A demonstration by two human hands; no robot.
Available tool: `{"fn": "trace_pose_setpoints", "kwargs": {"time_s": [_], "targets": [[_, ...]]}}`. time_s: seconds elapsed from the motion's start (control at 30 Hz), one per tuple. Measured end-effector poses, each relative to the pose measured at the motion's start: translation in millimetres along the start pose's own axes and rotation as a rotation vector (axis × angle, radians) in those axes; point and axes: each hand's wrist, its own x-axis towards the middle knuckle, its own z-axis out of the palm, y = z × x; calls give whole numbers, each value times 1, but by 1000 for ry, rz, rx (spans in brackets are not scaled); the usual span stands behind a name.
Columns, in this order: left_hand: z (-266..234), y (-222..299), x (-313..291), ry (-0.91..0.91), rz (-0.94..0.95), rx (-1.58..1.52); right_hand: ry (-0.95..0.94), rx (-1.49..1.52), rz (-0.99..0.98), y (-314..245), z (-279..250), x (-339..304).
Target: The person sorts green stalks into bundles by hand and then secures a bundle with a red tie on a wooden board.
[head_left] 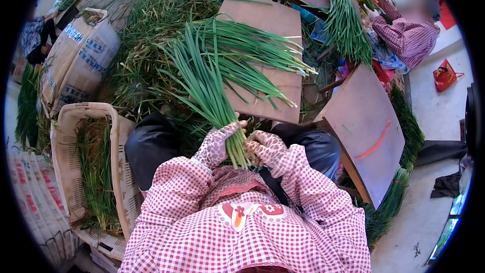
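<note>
A bunch of garlic chives (209, 91) slants across my lap, its pale stem ends toward me and its long green leaves fanning away. My left hand (217, 144), in a spotted glove, is wrapped round the stems. Close against their right side is my right hand (265, 147), gloved alike, with its fingers curled in; whatever they pinch is hidden. Beyond the bunch, more loose chives (257, 45) lie on a brown board (273, 103), white ends to the right.
A big heap of grass-like leaves (151, 30) spreads left of the board. A plastic basket (118, 146) holds trimmings. At right, a small table (371, 121) carries a red strip (376, 141). A co-worker (406, 40) handles greens beside a chive pile (346, 30).
</note>
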Motion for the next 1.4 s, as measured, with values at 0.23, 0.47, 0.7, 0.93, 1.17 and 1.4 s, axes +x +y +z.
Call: {"fn": "trace_pose_setpoints", "kwargs": {"time_s": [0.23,0.47,0.7,0.93,1.17,1.4], "targets": [[13,-3,2,98,70,-48,-103,-633,-178,1,11,-5],[21,28,6,-68,534,-88,-192,-911,-61,56,-10,-13],[22,34,2,-94,343,-233,381,-1071,-160,38,-81,0],[11,29,-1,-333,415,-426,438,-1072,155,-8,-116,58],[11,31,-7,-292,408,-290,193,497,127,14,-170,100],[13,-25,-14,229,75,-103,-149,925,331,45,-57,48]]}}
